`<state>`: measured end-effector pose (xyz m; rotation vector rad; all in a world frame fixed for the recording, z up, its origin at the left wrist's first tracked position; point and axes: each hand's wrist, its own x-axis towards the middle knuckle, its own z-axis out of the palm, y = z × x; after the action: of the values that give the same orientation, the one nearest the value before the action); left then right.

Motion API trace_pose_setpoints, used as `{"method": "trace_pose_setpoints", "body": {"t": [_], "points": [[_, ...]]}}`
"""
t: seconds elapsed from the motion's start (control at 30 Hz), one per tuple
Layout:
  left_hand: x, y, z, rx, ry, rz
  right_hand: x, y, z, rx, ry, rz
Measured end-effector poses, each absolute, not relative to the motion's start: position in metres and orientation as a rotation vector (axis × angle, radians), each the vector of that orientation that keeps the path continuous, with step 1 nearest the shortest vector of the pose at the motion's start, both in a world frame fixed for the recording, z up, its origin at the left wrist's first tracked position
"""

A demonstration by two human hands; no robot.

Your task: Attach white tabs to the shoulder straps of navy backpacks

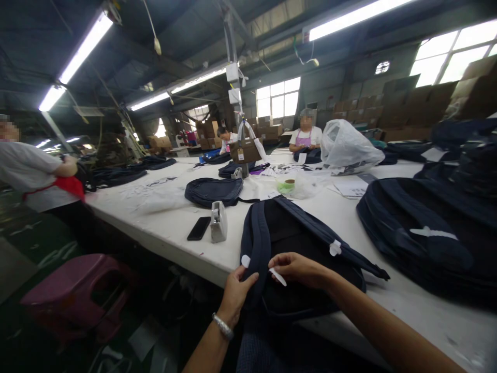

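Observation:
A dark navy backpack (pixel 285 233) lies in front of me with its shoulder straps facing up. My left hand (pixel 236 294) pinches the edge of the left shoulder strap (pixel 261 235) between thumb and fingers. Just above that thumb a rounded white tab (pixel 245 260) pokes out. On the strap's other side, the fingertips of my right hand (pixel 297 268) are closed on a white paper strip (pixel 278 277), whose end points toward me. Whether the tab and the strip are one piece passing under the strap is hidden. Another white strip (pixel 335 247) is wrapped around the right strap.
A tape dispenser (pixel 219 223) and a black phone (pixel 199 228) lie left of the backpack on the white table (pixel 163 223). More backpacks (pixel 411 233) are piled at right. Beyond are a green tape roll (pixel 286 185) and a plastic bag (pixel 347 145). Co-workers stand around; a pink stool (pixel 73 295) is at left.

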<state>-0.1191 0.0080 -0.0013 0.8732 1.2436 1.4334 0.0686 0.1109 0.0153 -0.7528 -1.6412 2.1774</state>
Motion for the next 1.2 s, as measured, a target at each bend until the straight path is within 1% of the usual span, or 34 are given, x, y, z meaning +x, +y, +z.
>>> {"method": "trace_pose_setpoints", "body": {"t": [0.07, 0.1, 0.13, 0.27, 0.33, 0.53, 0.8, 0.97, 1.1, 1.2], "points": [[-0.119, 0.008, -0.003, 0.899, 1.269, 1.444, 0.069, 0.108, 0.014, -0.706, -1.687, 2.149], [-0.119, 0.008, -0.004, 0.918, 1.284, 1.445, 0.068, 0.107, 0.013, -0.709, -1.746, 2.069], [-0.119, 0.008, -0.005, 0.944, 1.303, 1.449, 0.066, 0.105, 0.012, -0.720, -1.823, 1.944], [-0.116, 0.009, -0.009, 1.084, 1.454, 1.491, 0.051, 0.102, 0.007, -0.769, -2.042, 1.256], [-0.113, 0.009, -0.010, 1.113, 1.550, 1.527, 0.040, 0.101, 0.005, -0.751, -2.074, 1.132], [-0.109, 0.008, -0.008, 1.068, 1.632, 1.629, 0.017, 0.104, -0.001, -0.865, -1.988, 1.248], [-0.112, 0.014, -0.014, 0.974, 1.685, 1.709, 0.012, 0.109, -0.007, -1.007, -2.035, 1.177], [-0.105, 0.011, -0.013, 1.033, 1.706, 1.729, 0.011, 0.110, -0.011, -0.977, -2.012, 1.227], [-0.103, 0.005, -0.008, 1.159, 1.773, 1.680, 0.010, 0.110, -0.013, -0.930, -1.948, 1.296], [-0.105, 0.003, -0.005, 1.232, 1.782, 1.647, 0.010, 0.108, -0.013, -0.916, -1.926, 1.286]]}}
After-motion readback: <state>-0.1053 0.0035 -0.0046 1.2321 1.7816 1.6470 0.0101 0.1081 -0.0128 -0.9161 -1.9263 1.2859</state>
